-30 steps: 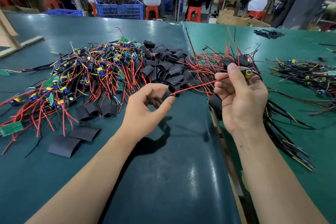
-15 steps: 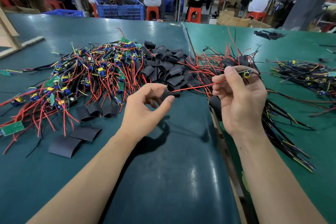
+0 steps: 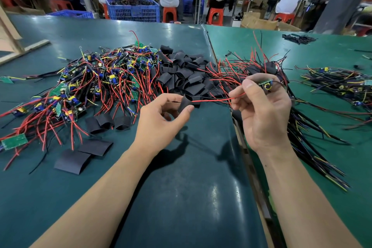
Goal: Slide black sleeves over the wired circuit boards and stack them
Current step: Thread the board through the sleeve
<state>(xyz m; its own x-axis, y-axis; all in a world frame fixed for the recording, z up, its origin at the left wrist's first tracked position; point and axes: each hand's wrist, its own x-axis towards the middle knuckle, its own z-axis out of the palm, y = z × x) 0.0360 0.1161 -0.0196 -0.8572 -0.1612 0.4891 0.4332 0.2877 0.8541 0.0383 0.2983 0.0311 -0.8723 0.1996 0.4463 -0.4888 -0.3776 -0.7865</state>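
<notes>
Mid-frame, the left hand (image 3: 161, 119) pinches a black sleeve (image 3: 184, 103); the right hand (image 3: 261, 106) pinches the board (image 3: 266, 84) and its wires (image 3: 211, 100). Keep the wires taut and the sleeve mouth open while sliding toward the board.

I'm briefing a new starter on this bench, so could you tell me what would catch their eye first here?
Probably the big tangle of red-wired circuit boards heaped left of centre on the green table, with a mound of black sleeves beside it. In front, the left hand pinches one black sleeve while the right hand holds a small board, its red wire running into that sleeve.
</notes>
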